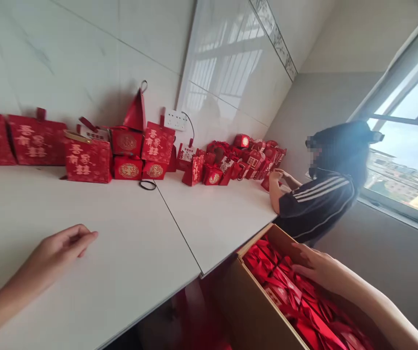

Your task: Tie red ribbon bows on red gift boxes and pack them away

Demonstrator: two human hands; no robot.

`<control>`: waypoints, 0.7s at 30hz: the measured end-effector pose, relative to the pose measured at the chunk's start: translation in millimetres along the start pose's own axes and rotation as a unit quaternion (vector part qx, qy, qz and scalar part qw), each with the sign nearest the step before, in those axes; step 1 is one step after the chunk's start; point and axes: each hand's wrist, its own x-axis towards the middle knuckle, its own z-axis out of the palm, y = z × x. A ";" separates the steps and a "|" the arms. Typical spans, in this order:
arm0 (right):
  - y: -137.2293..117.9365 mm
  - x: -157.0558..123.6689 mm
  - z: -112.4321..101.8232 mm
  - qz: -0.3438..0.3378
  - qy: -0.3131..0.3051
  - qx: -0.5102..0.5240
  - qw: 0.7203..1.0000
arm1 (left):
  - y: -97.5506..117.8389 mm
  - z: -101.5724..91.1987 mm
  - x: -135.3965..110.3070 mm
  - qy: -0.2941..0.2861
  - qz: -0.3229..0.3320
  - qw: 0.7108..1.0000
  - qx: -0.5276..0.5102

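Note:
My left hand (65, 249) hovers over or rests on the white tabletop (132, 272), its fingers curled together with nothing showing in them. At the right, my right hand (314, 266) reaches over the far edge of a cardboard box (267, 311), fingers stretched out and apart. Red ribboned gift packs (289, 291) fill that box, several with bows. Whether my right fingertips touch the packs or only the box edge, I cannot tell. Nothing is gripped in that hand.
Red gift boxes (88, 160) with gold lettering stand along the tiled wall, some stacked. A black hair tie (147, 185) lies before them. A person (318, 194) in a dark striped shirt handles red boxes at the table's far end. A power strip (175, 120) is on the wall.

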 end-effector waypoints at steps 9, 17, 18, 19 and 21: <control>-249.2 149.3 53.7 -0.195 -0.030 -0.060 0.978 | 12.4 5.4 -10.8 -0.031 -0.014 0.993 -0.112; -337.5 202.4 87.8 -0.095 0.005 -0.046 0.994 | 18.4 5.8 -10.8 -0.043 -0.011 0.991 -0.127; -345.5 206.5 89.4 -0.084 0.010 -0.041 0.996 | 17.5 6.3 -9.7 -0.045 -0.010 0.991 -0.130; -352.6 210.5 90.9 -0.074 0.013 -0.035 0.997 | 16.3 6.9 -8.6 -0.046 -0.009 0.990 -0.133; -363.2 217.9 93.8 -0.059 0.014 -0.021 0.998 | 13.3 7.9 -6.8 -0.047 -0.007 0.989 -0.140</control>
